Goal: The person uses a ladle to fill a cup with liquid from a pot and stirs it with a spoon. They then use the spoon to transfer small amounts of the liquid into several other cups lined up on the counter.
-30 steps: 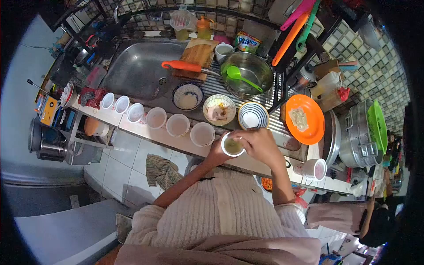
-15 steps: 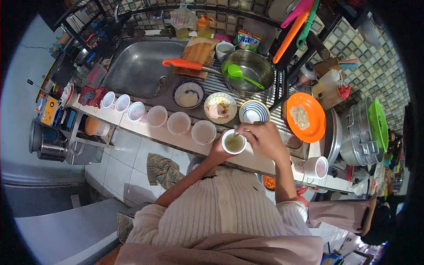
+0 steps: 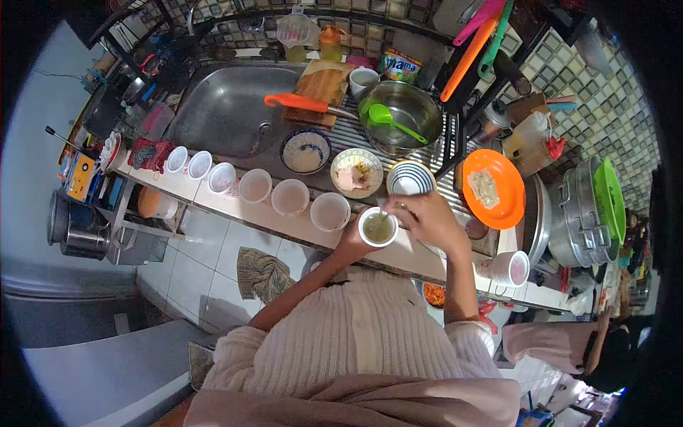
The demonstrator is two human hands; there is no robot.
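My left hand (image 3: 353, 240) is wrapped round a small white cup (image 3: 378, 227) with cloudy yellowish liquid in it, over the counter's front edge. Fingers of my right hand (image 3: 420, 215) pinch the handle of a small spoon, whose lower end dips into the cup. Left of the cup, several plastic cups (image 3: 330, 212) stand in a row along the edge. Just behind are a floral bowl (image 3: 356, 174) with pale pink and yellow-brown contents, a striped bowl (image 3: 410, 178), partly behind my right hand, and a blue-rimmed bowl (image 3: 305, 151) with white contents.
Behind the bowls stands a metal pot (image 3: 400, 117) with a green spoon (image 3: 395, 124). A sink (image 3: 228, 107) and cutting board (image 3: 318, 89) lie back left. To the right are an orange plate (image 3: 494, 188), stacked cups (image 3: 505, 268) and steamers (image 3: 580, 213). Another person's arm (image 3: 597, 341) shows lower right.
My right hand has shifted slightly with the spoon, which still dips into the cup. My left hand keeps its hold. The whole view has moved a little.
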